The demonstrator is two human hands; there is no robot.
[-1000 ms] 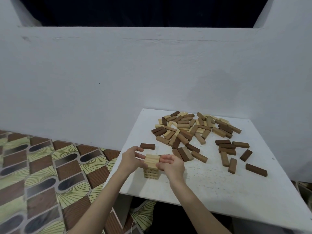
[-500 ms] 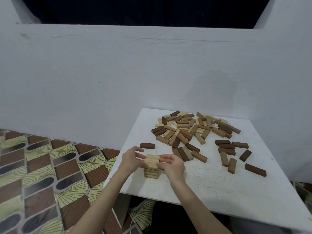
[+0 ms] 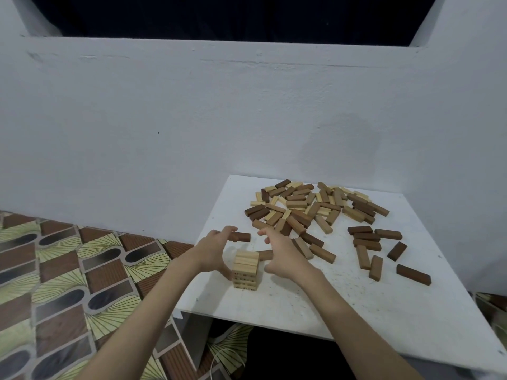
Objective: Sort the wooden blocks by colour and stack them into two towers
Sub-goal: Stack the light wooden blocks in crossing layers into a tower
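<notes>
1. Light-wood tower [image 3: 246, 270] stands upright near the desk's [image 3: 356, 305] near-left corner – several layers, nothing touching it.
2. Left hand [image 3: 212, 252] sits just left of the tower, fingers spread wide, holding nothing.
3. Right hand [image 3: 282, 255] sits just right of it, fingers loose and apart, also holding nothing.
4. Dark block [image 3: 239, 236] lies flat just beyond the left hand.
5. Mixed pile [image 3: 310, 207] of dark, mid and pale blocks sits far-centre – a few dark strays [image 3: 413, 274] lie on the right.
</notes>
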